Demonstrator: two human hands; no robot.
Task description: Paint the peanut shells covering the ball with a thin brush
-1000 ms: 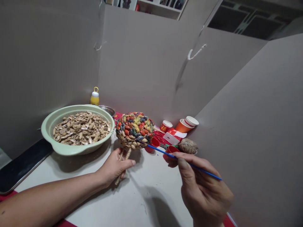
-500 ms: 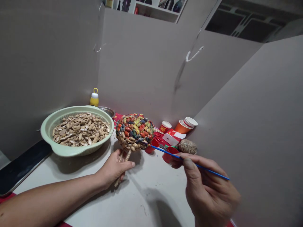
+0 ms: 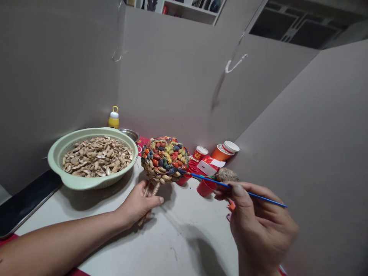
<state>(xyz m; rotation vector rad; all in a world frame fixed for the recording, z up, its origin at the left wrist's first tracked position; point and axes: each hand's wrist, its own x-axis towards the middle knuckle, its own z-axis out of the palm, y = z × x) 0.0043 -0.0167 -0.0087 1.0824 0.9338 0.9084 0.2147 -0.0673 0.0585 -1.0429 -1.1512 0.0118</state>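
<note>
My left hand (image 3: 140,205) is closed round the wrapped, tan stem of a peanut-shell ball (image 3: 165,158), holding it upright above the table. Red, orange, yellow, green and dark blue paint covers the ball's upper shells; those along its underside are bare tan. Between thumb and fingers, my right hand (image 3: 255,222) pinches a thin blue paintbrush (image 3: 212,179). The brush tip meets the ball's lower right side, by dark-painted shells. Red cups (image 3: 206,187) stand behind the brush, partly hidden.
A green colander (image 3: 86,184) full of peanut shells stands left on the white table (image 3: 161,245), beside a dark tray-like object (image 3: 25,201). Behind are a yellow bottle (image 3: 114,120), a metal bowl (image 3: 129,134), stacked paper cups (image 3: 225,150), a cotton swab tub (image 3: 200,153) and twine (image 3: 227,174).
My right hand has shifted a little to the right and the brush tip has slid rightward along the ball's lower edge. My left hand keeps its hold on the stem.
</note>
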